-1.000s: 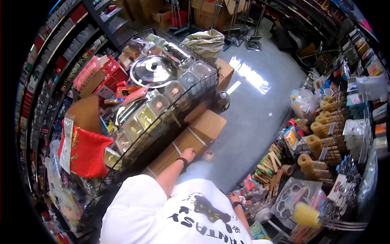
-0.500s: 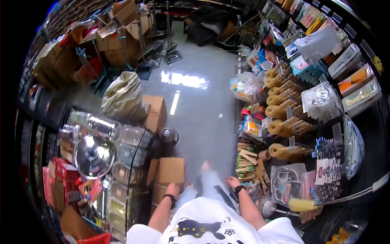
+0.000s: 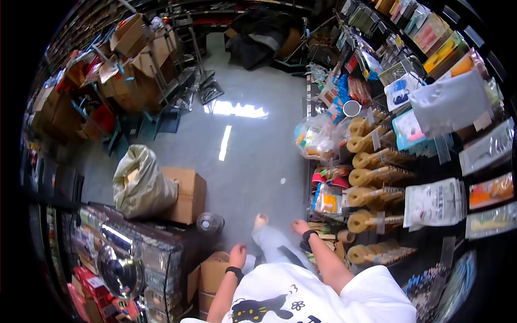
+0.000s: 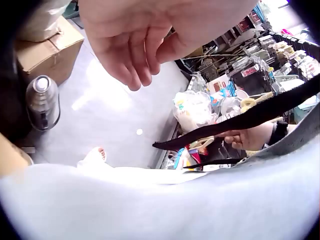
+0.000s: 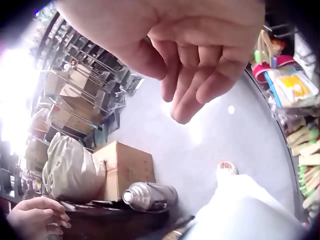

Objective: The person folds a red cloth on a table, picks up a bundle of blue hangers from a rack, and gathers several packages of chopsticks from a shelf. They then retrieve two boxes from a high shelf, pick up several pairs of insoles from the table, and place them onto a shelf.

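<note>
My left hand (image 3: 238, 255) hangs beside the body with loosely curled fingers and holds nothing. In the head view it is nearest to a cardboard box (image 3: 215, 272) by the wire bin. The left wrist view shows its relaxed fingers (image 4: 142, 55) over the floor. On the other side, my right hand (image 3: 299, 227) is likewise loose and holds nothing, close to the wooden-handled goods (image 3: 328, 237) on the low right shelf. Its bent fingers (image 5: 192, 82) hang in the air in the right wrist view. A steel vacuum flask (image 5: 150, 196) stands on the floor ahead to the left.
A pale sack (image 3: 141, 185) and a carton (image 3: 186, 196) stand at the left. Nearer is a bin of plastic boxes with a steel lid (image 3: 121, 272). Packets and beige rolls (image 3: 371, 177) hang along the right rack. Boxes and metal stands (image 3: 134, 70) fill the back left.
The head view has swung from the bin on the left round to the aisle and right rack. The body has moved forward along the aisle. Both hands stay without anything in them.
</note>
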